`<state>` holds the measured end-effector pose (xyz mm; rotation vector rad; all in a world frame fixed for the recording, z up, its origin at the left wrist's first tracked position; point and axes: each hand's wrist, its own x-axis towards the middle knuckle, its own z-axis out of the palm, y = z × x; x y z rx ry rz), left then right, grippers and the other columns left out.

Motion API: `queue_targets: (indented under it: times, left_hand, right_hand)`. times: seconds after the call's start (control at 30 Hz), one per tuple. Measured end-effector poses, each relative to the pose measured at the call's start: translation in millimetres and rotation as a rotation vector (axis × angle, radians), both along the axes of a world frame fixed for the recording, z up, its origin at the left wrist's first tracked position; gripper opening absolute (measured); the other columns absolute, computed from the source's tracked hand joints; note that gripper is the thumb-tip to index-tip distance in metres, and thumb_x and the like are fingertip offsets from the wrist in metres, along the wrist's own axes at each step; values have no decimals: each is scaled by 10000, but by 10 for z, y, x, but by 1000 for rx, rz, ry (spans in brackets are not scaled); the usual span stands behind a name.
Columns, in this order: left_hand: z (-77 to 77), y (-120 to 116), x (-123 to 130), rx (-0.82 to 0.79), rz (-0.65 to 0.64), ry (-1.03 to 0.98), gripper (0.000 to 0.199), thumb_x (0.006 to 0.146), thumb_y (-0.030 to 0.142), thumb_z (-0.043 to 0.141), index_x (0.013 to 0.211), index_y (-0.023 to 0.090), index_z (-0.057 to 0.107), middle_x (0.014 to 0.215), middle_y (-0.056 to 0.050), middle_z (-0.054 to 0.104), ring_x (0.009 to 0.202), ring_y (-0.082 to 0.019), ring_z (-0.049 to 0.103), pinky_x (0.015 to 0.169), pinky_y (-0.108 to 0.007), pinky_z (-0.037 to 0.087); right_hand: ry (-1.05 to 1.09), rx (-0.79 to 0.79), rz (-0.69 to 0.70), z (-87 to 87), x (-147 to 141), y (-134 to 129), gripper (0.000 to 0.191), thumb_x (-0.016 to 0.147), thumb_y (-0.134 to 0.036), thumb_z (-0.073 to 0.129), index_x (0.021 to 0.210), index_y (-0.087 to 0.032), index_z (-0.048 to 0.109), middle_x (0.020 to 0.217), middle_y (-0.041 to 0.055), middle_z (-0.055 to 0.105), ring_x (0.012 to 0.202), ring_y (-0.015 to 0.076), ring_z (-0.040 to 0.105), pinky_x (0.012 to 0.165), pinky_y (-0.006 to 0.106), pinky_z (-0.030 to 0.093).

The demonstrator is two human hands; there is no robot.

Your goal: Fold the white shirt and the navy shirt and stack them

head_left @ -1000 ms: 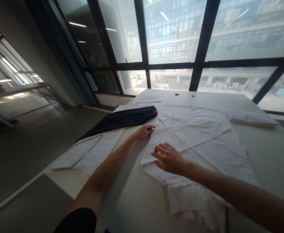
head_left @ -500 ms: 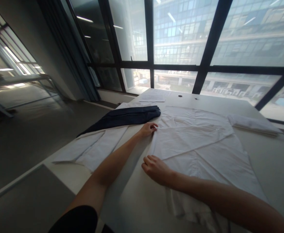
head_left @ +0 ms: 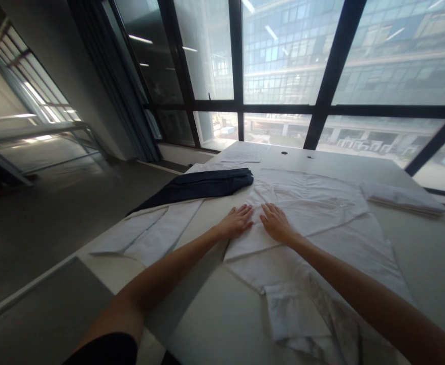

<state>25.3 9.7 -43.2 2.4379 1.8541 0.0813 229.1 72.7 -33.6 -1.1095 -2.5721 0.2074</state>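
A white shirt [head_left: 336, 238] lies spread and partly folded over on the white table, wrinkled across its middle. What looks like its cuffed sleeve [head_left: 294, 312] trails toward me at the lower edge. My left hand [head_left: 236, 222] rests flat on the shirt's left edge, fingers stretched out. Just to the right, my right hand [head_left: 275, 222] presses flat on the same cloth with its fingers extended. Neither hand grips anything. Beyond my left hand lies a folded dark navy garment [head_left: 199, 185].
White folded cloth [head_left: 157, 230] lies under and in front of the navy garment. Another folded white bundle [head_left: 405, 197] sits at the right. A paper sheet [head_left: 241, 153] is at the table's [head_left: 203, 299] far end, before large windows [head_left: 279, 56].
Both hands had their fingers closed at the shirt's left edge; now they lie open and flat on it. My right hand moved away from me and rightward. The left edge lies flatter.
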Motion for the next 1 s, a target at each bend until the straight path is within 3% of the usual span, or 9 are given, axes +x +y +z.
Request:
queue_targets:
  times: [0.13, 0.2, 0.37, 0.53, 0.67, 0.83, 0.93, 1.0]
  left_hand:
    - [51, -117, -89, -12, 26, -4, 612, 1071, 473, 247, 1605, 176, 219, 1668, -133, 172, 1547, -277, 139, 1213, -551, 177]
    - [72, -225, -85, 16, 1, 5, 591, 1074, 443, 248, 1594, 164, 254, 1668, -132, 180, 1548, -272, 136, 1221, -554, 144]
    - [121, -582, -35, -5, -229, -46, 571, 1072, 432, 281, 1606, 236, 241, 1670, -70, 205, 1556, -225, 84, 1244, -495, 33]
    - [160, -782, -55, -56, -247, -148, 600, 1050, 472, 383, 1608, 305, 237, 1658, -54, 232, 1549, -250, 119, 1247, -476, 60]
    - [222, -847, -82, -38, -266, -179, 590, 1029, 467, 455, 1585, 354, 294, 1647, -32, 266, 1540, -254, 158, 1247, -462, 109]
    - [427, -912, -165, -119, -334, -189, 629, 975, 536, 538, 1558, 393, 350, 1635, -19, 305, 1531, -274, 204, 1242, -460, 141]
    - [518, -778, -120, -137, -335, -183, 553, 1015, 496, 468, 1544, 353, 395, 1600, -34, 391, 1515, -251, 269, 1245, -468, 126]
    - [491, -569, -3, -32, -269, -204, 492, 1055, 405, 372, 1524, 276, 443, 1551, -66, 469, 1476, -226, 359, 1238, -435, 188]
  right_hand:
    - [-169, 5, 13, -200, 195, 234, 571, 1044, -380, 306, 1561, -140, 347, 1645, 141, 277, 1522, 293, 208, 1197, 529, 201]
    - [-181, 21, 18, -239, 224, 242, 580, 1049, -401, 277, 1572, -155, 327, 1655, 140, 248, 1530, 288, 187, 1200, 537, 185]
    - [-178, 25, 21, -243, 207, 220, 592, 1046, -412, 267, 1574, -149, 320, 1659, 145, 234, 1532, 290, 177, 1204, 534, 174]
    - [-179, 19, 16, -239, 210, 231, 595, 1041, -405, 264, 1577, -151, 314, 1659, 143, 232, 1532, 291, 174, 1204, 537, 166]
    - [-176, 16, 18, -237, 213, 225, 590, 1040, -397, 272, 1574, -150, 318, 1657, 145, 239, 1531, 293, 175, 1200, 546, 167]
    - [-156, 21, 35, -231, 219, 224, 581, 1044, -388, 279, 1568, -143, 327, 1652, 155, 249, 1528, 298, 183, 1197, 543, 177]
    - [-148, 5, 42, -220, 211, 224, 581, 1041, -378, 299, 1564, -125, 332, 1647, 171, 255, 1528, 304, 182, 1195, 554, 173]
    - [-141, -10, 45, -205, 198, 215, 580, 1041, -372, 308, 1560, -117, 334, 1645, 178, 255, 1528, 305, 179, 1193, 566, 168]
